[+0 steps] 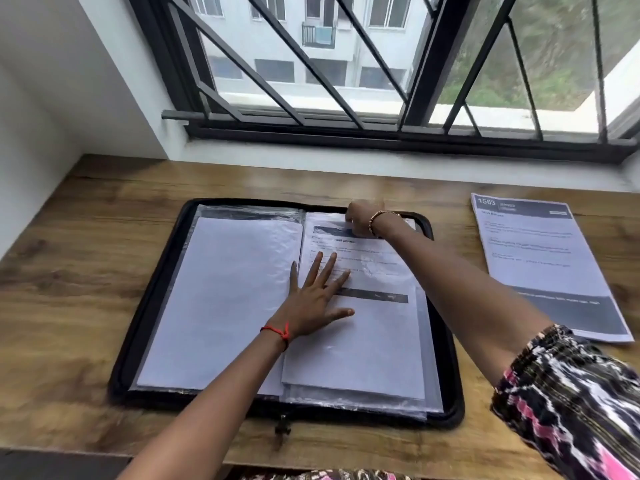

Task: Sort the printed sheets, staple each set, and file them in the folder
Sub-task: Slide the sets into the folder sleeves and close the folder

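Left hand [317, 303] flat, fingers spread, pinning set [374, 341] on folder's [138, 323] right side, right hand [360, 218] curled at its far edge, grip unclear; risk: hard shove buckles sheets; second set [543, 265] on bench [76, 271], right.

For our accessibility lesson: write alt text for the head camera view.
A person's left hand presses flat on a printed sheet in an open black zip folder on a wooden desk, while the right hand holds the sheet's top edge. Another printed set lies to the right.
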